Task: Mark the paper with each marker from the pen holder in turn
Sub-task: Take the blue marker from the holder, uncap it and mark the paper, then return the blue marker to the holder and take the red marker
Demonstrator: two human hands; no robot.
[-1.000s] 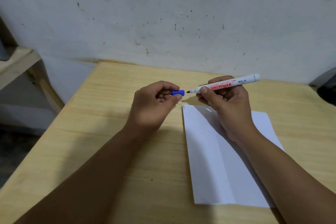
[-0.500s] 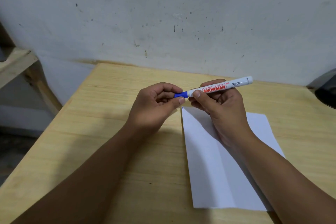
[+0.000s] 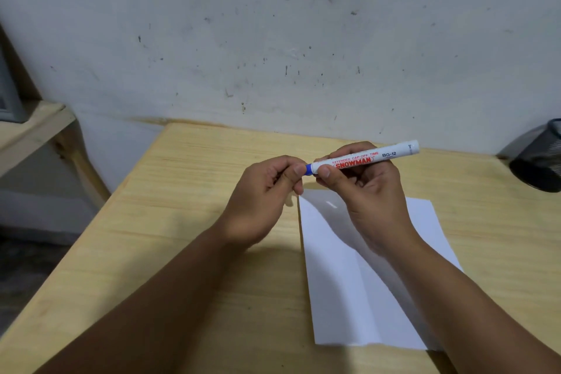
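Observation:
A white marker (image 3: 365,157) with red lettering is held level above the table, my right hand (image 3: 368,194) gripping its barrel. Its blue cap (image 3: 308,169) sits on the tip at the left end, pinched by the fingers of my left hand (image 3: 264,200). Most of the cap is hidden inside those fingers. A white sheet of paper (image 3: 346,291) with a lengthwise fold lies on the wooden table (image 3: 188,222) under my right forearm. The black mesh pen holder (image 3: 538,161) stands at the far right edge, cut off by the frame.
A stained white wall stands right behind the table. To the left there is a gap, then a wooden shelf (image 3: 33,124). The table's left edge runs diagonally toward me.
One second ago the blue cap was off, held apart from the tip. My hands came together and the cap now sits on the marker's tip.

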